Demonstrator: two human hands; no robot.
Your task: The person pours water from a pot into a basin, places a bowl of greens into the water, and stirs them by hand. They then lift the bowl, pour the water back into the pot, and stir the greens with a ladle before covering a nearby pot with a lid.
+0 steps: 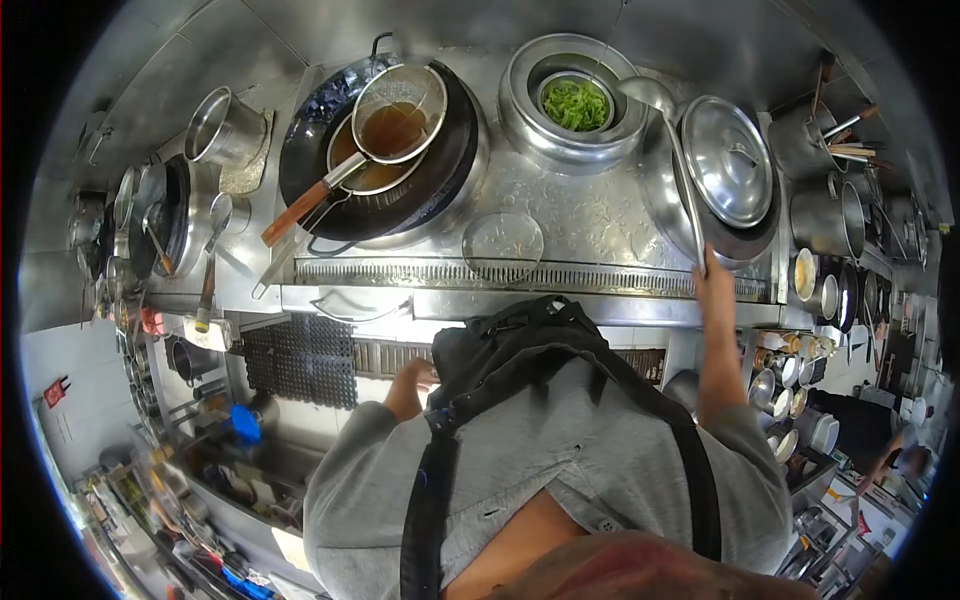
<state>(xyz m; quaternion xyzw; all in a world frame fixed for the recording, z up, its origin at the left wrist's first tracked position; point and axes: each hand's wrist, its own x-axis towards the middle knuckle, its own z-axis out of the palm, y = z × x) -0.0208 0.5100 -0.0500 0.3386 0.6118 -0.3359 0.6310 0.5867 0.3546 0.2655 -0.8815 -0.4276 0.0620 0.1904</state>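
My right hand (708, 275) is closed round the handle of a long steel ladle (682, 165), whose bowl reaches up and left to the rim of a round steel pot. Inside that pot (517, 85) a smaller bowl holds chopped green vegetables (576, 104). Beside the ladle, a domed steel lid (726, 160) rests on a wide pan (665, 190). My left hand (410, 388) hangs low beside the black apron (500, 345), below the counter edge; its fingers are partly hidden.
At the left, a black wok (455, 190) holds a bowl of brown liquid, under a wooden-handled strainer (300, 212). A clear round lid (503, 248) lies on the wet steel counter (590, 235). Pots (828, 220) stand at the right; another person (880, 465) is far right.
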